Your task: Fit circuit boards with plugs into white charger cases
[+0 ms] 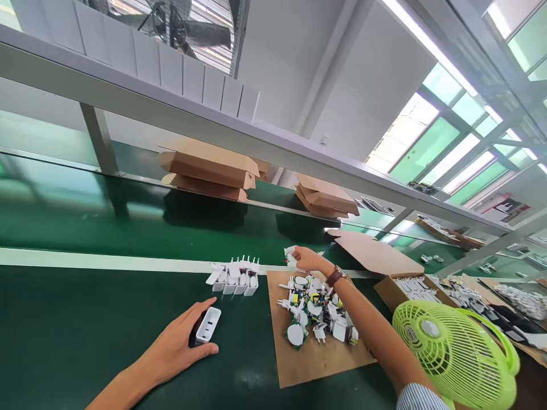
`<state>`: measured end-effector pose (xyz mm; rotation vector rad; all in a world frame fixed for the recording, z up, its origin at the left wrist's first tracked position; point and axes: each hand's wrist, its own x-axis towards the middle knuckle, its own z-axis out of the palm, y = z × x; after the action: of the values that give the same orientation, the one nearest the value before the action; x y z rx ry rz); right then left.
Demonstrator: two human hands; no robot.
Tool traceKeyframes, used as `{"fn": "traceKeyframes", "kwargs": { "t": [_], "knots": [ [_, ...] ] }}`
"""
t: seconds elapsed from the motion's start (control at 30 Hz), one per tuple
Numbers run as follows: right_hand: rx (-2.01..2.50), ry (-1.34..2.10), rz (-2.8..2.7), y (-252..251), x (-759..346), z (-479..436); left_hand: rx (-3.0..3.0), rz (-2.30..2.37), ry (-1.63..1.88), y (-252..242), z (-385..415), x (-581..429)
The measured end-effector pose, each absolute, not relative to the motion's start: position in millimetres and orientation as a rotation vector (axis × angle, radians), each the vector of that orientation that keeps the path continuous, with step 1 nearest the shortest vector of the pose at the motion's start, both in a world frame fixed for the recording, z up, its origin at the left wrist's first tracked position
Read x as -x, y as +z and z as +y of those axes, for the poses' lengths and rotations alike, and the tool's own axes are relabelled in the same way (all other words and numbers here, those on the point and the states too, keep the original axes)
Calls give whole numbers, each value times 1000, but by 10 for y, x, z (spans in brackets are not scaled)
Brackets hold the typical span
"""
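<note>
Green counter [85, 341] across the whole view, white stripe running along it. Above, steel shelf [222, 122] with flat cardboard boxes [209, 165] stacked under it, more boxes [325, 196] further right. Lime fan [448, 353] low right, grille facing up, just beside the right forearm. Open carton [397, 287] behind the fan, white parts inside, flap thrown back. Brown card sheet [316, 359] flat on the counter, heaped at its far half with parts [314, 310]: white plug shells, pins, small circuit boards with yellow and blue bits. Left of the sheet, touching the stripe, tight row of white chargers [235, 279], prongs up. Left hand [179, 347] down on the counter, palm low, fingers curled round a white charger [208, 324] with dark slots on its face, thumb under it; charger resting on the counter, near the row but apart from it. Right hand [305, 259] stretched out past the far edge of the sheet, watch on the wrist, fingers pinched on a small white piece [290, 254] right at the stripe; exact shape too small to tell.
</note>
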<state>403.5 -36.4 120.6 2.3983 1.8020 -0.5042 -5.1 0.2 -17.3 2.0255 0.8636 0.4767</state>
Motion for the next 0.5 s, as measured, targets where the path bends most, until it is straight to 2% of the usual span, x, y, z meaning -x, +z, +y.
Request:
{"fn": "traceKeyframes", "kwargs": {
  "t": [0.17,0.37,0.5],
  "knots": [
    [-2360,-660,1912,1185,-4108,-849,-2059,895,422,-235,8,47],
    [-2612,-368,1749,1148,-4613,-685,-2062,921,463,-195,-22,20],
    [-2620,-334,1704,1064,-4694,-428,-2041,960,469,-210,-28,14]
  ]
}}
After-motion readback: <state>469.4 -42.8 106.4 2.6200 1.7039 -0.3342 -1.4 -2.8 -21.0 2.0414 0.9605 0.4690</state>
